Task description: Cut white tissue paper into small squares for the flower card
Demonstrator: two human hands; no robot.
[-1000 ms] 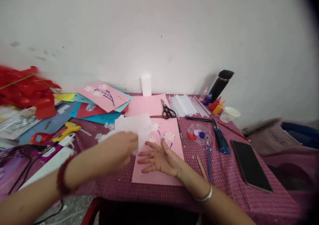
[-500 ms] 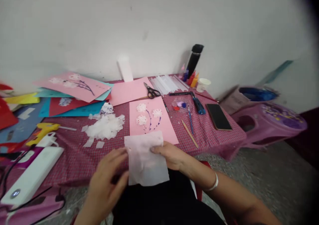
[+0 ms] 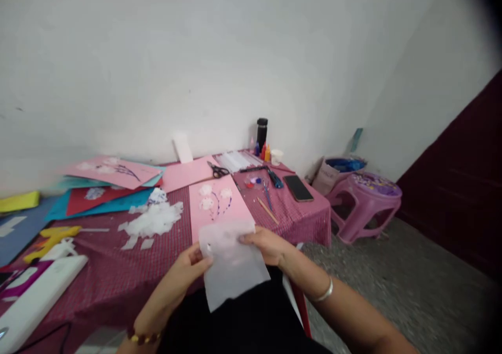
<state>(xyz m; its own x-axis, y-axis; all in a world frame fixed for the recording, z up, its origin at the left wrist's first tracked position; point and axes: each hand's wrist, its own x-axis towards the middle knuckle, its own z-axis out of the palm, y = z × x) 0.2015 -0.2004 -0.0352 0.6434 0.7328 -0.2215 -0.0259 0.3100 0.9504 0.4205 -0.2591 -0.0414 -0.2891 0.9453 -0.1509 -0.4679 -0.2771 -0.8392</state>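
Observation:
A thin white sheet of tissue paper hangs between my two hands, over my lap at the table's near edge. My left hand pinches its left edge, thumb on the face and fingers behind. The upper right edge is gripped by my right hand, thumb on top. Just beyond the sheet lies a pink card with white crumpled-paper blossoms and painted purple stems; the sheet hides its near edge. Left of the card is a pile of small white paper squares, with a crumpled ball of marked paper behind it.
On the checked tablecloth lie scissors, a paint palette, brushes, a wooden stick, a phone and a yellow glue gun. A black bottle stands against the wall. A pink stool is at right.
My left hand has moved in from beside the sheet and closed on its left edge. The sheet now tilts, its lower left corner dropped. The camera view has swung right and up.

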